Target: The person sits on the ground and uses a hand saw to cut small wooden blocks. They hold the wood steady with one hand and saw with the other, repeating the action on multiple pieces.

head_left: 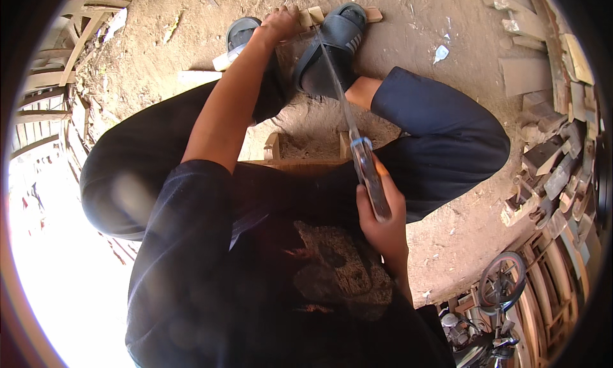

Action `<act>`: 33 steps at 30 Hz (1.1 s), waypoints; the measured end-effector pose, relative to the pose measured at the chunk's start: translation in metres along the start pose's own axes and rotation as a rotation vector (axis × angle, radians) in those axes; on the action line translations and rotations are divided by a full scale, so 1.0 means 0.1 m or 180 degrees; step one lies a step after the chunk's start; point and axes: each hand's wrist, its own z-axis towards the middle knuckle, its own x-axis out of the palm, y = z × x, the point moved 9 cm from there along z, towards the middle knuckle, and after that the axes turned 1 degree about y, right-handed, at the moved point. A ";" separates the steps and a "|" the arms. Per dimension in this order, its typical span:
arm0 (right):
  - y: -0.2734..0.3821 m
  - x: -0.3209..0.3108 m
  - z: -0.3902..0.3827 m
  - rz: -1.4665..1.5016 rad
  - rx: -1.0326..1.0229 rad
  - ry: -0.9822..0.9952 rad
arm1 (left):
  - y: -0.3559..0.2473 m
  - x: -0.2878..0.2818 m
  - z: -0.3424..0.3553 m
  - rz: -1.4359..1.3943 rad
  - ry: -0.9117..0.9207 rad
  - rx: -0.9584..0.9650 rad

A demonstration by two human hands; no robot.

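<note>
My right hand [387,224] is closed round the grip of a handsaw [370,183] with a blue band where blade and grip meet. Its long thin blade [336,81], seen nearly edge-on, slants up and away past my right sandal [341,39]. The far end of the blade meets a short strip of pale wood [311,15] on the ground. My left hand [280,24] presses down with bent fingers on the left part of that strip. The right sandal rests over the strip, whose other end [374,14] sticks out to the right.
I sit on a low wooden seat [306,167], legs bent outward. Wood offcuts [549,157] pile along the right, with a bicycle wheel [502,282] at lower right. Wooden frames [80,23] stand at upper left. Litter [441,53] lies on the dirt floor [440,253].
</note>
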 end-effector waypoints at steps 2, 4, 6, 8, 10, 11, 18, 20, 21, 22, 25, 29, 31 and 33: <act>-0.14 0.08 0.16 0.0059 0.0501 0.0216 | -0.07 0.04 0.07 -0.0052 0.0336 0.0077; -0.05 0.03 0.07 0.0002 0.0127 0.0098 | -0.09 0.02 0.09 -0.0009 0.0401 0.0109; 0.00 -0.06 -0.11 -0.0217 -0.0154 0.0019 | -0.11 0.03 0.03 0.0075 0.0220 0.0087; -0.05 -0.06 -0.20 -0.0193 0.0053 0.0060 | -0.11 0.04 -0.03 0.0066 0.0030 0.0039; -0.11 -0.01 -0.13 -0.0036 0.0290 0.0170 | -0.06 0.11 0.04 0.0154 -0.0013 0.0114; -0.16 0.08 0.05 0.0094 0.0427 0.0303 | 0.06 0.24 0.15 0.0224 0.0051 0.0176; -0.03 -0.08 -0.27 -0.0357 0.0156 0.0174 | -0.12 0.08 0.07 0.0085 0.0163 0.0048; 0.03 -0.09 -0.27 -0.0230 0.0453 0.0325 | -0.10 0.19 0.10 0.0049 0.0174 0.0024; 0.09 -0.07 -0.21 -0.0008 0.0655 0.0523 | 0.11 0.28 0.13 0.0052 0.0166 -0.0036; 0.11 -0.08 -0.20 0.0028 0.0651 0.0533 | 0.16 0.26 0.19 0.0018 0.0146 -0.0007; 0.15 -0.28 -0.24 -0.0212 0.0114 0.0296 | 0.09 0.22 0.19 -0.0071 0.0302 0.0070; 0.05 -0.41 -0.42 0.0174 0.1126 0.0272 | -0.13 -0.02 0.03 0.0000 -0.0018 0.0263; 0.13 -0.40 -0.22 0.0065 0.0195 0.0079 | -0.09 0.00 0.02 -0.0120 0.0154 0.0067; 0.22 -0.34 -0.04 -0.0006 -0.0157 0.0022 | -0.07 0.02 0.02 -0.0135 0.0258 -0.0068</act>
